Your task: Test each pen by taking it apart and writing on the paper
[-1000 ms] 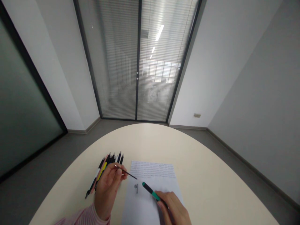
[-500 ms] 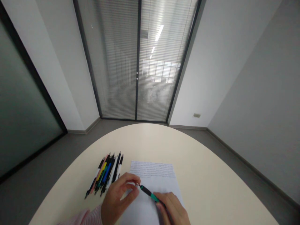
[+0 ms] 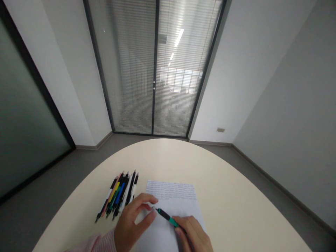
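Observation:
A black-and-green pen (image 3: 165, 215) slants over the paper, with its dark barrel end towards the left. My right hand (image 3: 194, 232) is closed round its green part and rear. At the pen's front end, my left hand (image 3: 135, 220) has its thumb and fingers curled around a small silvery pen tip (image 3: 153, 208), pinching it. Whether this tip is fully off the barrel is too small to tell. Beneath both hands lies a white sheet of paper (image 3: 172, 203), with lines of handwriting across its upper part.
Several pens (image 3: 119, 194) in black, white, pink, yellow, green and blue lie bunched to the left of the paper. The round cream table (image 3: 223, 196) curves away in front. Beyond it stand a glass partition with blinds (image 3: 136, 87) and white walls.
My left fingers have shifted slightly at the pen's front end, and the silvery tip shows more clearly. My right hand and the pen have barely moved.

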Demonstrator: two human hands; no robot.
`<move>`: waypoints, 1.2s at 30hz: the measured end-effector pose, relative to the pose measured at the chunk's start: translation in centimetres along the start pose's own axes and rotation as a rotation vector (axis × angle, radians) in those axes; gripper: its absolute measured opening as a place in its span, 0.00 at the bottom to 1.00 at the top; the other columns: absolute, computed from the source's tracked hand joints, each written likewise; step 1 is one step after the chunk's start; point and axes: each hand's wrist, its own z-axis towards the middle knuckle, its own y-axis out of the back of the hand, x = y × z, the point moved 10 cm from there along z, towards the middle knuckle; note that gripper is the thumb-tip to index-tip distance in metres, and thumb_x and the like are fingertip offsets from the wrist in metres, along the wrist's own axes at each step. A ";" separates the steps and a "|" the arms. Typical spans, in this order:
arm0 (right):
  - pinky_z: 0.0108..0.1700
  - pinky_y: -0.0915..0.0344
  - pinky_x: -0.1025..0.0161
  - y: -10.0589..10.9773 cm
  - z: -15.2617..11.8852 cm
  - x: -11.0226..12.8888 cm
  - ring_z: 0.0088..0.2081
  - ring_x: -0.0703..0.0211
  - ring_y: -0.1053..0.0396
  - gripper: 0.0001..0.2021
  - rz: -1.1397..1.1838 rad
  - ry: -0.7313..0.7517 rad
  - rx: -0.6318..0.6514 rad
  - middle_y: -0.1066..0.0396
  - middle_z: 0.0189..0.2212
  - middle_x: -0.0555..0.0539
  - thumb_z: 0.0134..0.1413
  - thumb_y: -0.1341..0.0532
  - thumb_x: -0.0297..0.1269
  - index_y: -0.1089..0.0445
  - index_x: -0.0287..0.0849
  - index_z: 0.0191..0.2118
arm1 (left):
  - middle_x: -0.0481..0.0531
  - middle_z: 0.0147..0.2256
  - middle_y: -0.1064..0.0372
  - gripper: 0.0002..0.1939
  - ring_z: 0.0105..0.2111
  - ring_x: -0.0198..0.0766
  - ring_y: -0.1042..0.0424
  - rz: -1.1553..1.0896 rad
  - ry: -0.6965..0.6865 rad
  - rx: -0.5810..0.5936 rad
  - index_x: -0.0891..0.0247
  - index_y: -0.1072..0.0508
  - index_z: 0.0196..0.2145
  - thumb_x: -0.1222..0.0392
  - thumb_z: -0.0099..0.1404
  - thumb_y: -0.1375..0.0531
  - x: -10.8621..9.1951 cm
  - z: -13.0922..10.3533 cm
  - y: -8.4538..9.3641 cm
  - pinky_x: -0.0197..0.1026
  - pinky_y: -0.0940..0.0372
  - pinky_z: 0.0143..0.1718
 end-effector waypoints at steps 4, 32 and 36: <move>0.33 0.29 0.66 0.5 0.2 -0.5 0.30 0.59 0.27 0.11 0.021 -0.082 -0.040 0.26 0.29 0.49 0.64 0.49 0.41 0.31 0.49 0.46 | 0.56 0.47 0.28 0.17 0.51 0.51 0.34 0.388 -0.170 -0.013 0.57 0.29 0.47 0.63 0.59 0.39 0.3 -0.3 -0.3 0.54 0.35 0.51; 0.35 0.30 0.63 0.5 0.1 -1.6 0.33 0.56 0.28 0.10 0.099 -0.200 -0.034 0.26 0.32 0.49 0.63 0.48 0.40 0.31 0.51 0.46 | 0.53 0.50 0.30 0.18 0.53 0.52 0.41 0.762 -0.352 0.122 0.58 0.29 0.50 0.65 0.61 0.39 1.4 -0.6 -2.9 0.57 0.39 0.51; 0.34 0.30 0.63 0.4 0.0 -1.8 0.32 0.56 0.28 0.10 0.089 -0.198 -0.039 0.26 0.31 0.49 0.63 0.47 0.40 0.31 0.51 0.46 | 0.51 0.42 0.27 0.11 0.51 0.51 0.39 0.669 -0.345 0.114 0.58 0.26 0.42 0.69 0.61 0.41 1.3 -0.4 -3.0 0.56 0.39 0.50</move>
